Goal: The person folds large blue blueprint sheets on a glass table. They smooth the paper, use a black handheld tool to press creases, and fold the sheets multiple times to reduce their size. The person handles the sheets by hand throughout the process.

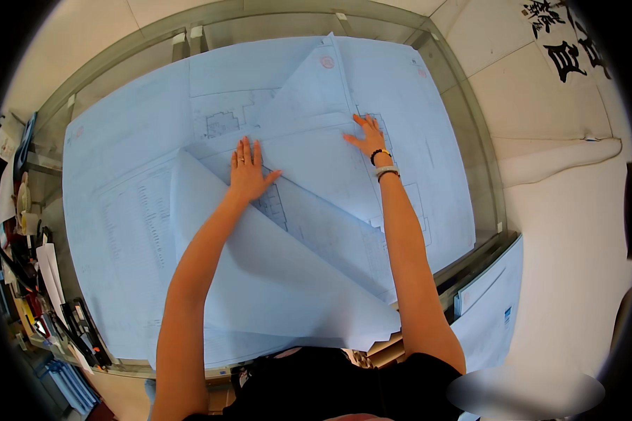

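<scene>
Large light-blue drawing sheets [119, 154] with fine printed plans lie spread over a glass-topped table. One sheet is partly folded over on itself, and its folded flap [281, 274] slants from the middle down toward the near edge. My left hand [249, 174] lies flat on the paper near the middle, fingers spread, by the upper edge of that flap. Farther right, my right hand [367, 135] rests with fingers spread on the folded sheet's right part, beside a printed plan outline. Neither hand holds anything. A pointed paper corner [326, 52] with a red stamp lies at the far side.
The glass table's frame [463, 91] rings the sheets. Pens, scissors-like tools and papers crowd a holder [77, 330] at the left. Folded blue sheets [491, 302] stand low at the right, and more folded blue papers [70, 386] sit at lower left.
</scene>
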`<state>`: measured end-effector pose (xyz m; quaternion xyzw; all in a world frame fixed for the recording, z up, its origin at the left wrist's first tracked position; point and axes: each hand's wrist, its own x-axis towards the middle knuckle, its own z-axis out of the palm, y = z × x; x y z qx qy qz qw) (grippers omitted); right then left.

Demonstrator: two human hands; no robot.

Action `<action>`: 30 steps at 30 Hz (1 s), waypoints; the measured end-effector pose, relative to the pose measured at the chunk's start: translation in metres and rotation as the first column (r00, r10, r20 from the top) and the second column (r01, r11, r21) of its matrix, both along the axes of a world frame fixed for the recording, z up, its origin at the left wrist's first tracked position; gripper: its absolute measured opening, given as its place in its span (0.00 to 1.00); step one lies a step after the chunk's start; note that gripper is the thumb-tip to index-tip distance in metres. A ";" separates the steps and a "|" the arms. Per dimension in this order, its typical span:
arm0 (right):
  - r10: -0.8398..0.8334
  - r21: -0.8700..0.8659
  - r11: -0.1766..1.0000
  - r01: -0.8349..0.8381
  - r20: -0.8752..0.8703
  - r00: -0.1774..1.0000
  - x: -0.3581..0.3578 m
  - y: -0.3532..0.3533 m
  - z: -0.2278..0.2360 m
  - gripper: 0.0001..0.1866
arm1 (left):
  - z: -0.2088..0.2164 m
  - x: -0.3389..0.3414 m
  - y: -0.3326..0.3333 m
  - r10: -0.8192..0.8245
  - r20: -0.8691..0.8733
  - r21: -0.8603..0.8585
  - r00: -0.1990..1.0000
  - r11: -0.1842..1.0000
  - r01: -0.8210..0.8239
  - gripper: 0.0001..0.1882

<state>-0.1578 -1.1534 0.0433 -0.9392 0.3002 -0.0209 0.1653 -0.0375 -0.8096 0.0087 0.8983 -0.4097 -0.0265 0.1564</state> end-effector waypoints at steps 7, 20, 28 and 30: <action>0.218 0.035 0.964 -0.264 0.467 0.857 -0.048 0.123 0.112 0.31 | 0.092 0.088 -0.006 0.168 -0.514 -0.095 0.841 0.964 -0.250 0.41; 0.735 0.441 0.327 -0.836 0.437 0.518 -0.182 0.430 0.033 0.38 | 0.018 0.063 -0.094 0.128 -0.401 -0.474 0.907 0.818 -0.325 0.33; 0.445 0.145 0.784 -0.603 0.546 0.710 -0.128 0.282 0.115 0.31 | 0.055 0.038 -0.051 -0.436 -0.217 -0.419 0.873 0.850 0.320 0.16; 0.271 0.035 0.941 -0.336 0.518 0.812 -0.111 0.218 0.108 0.30 | 0.045 0.029 -0.035 -0.555 -0.031 -0.306 0.831 0.797 0.521 0.19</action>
